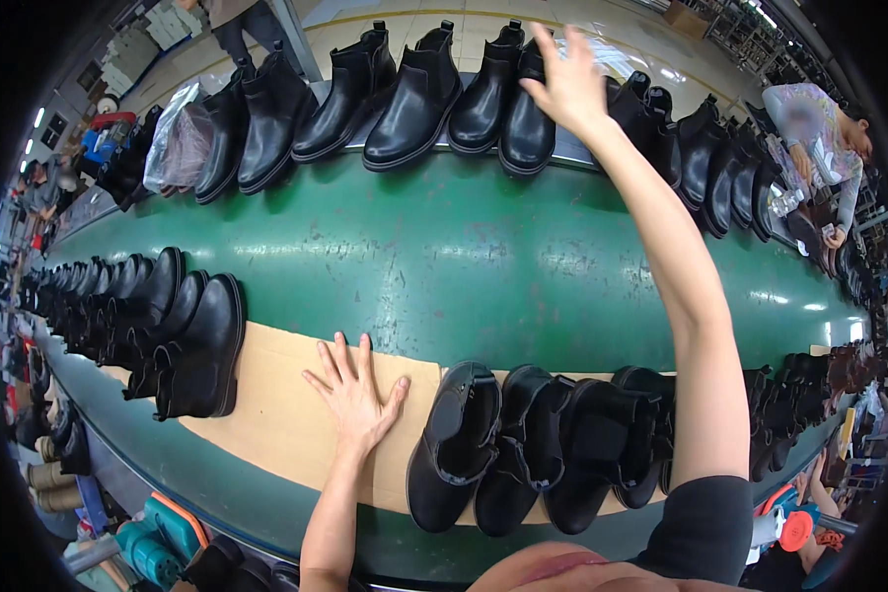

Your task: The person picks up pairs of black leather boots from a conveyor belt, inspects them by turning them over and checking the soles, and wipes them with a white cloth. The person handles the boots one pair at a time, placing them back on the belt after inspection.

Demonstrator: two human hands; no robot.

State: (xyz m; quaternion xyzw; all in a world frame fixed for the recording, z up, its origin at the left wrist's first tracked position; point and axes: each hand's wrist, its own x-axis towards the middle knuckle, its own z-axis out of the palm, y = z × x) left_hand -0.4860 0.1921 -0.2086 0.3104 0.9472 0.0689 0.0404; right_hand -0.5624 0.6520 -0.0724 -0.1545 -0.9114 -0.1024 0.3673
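Right hand at a far-row boot, left hand flat on the cardboard.

The right hand (pixel 568 87) is stretched across the green belt (pixel 464 257), fingers spread wide and gripping nothing, its palm just over the top of a black ankle boot (pixel 526 123) standing in the far row; whether it touches the boot cannot be told. That boot stands upright, toe toward the person, touching the boot (pixel 483 99) to its left. The left hand (pixel 353 393) lies open, fingers fanned, pressed flat on a cardboard sheet (pixel 276 414) at the near edge of the belt. Just right of it on the cardboard sit near-row boots (pixel 454 449), close-packed and leaning. Left of it, another cluster of black boots (pixel 192 350). At far right, another person (pixel 819 128) in a patterned sleeve works at the belt's end.
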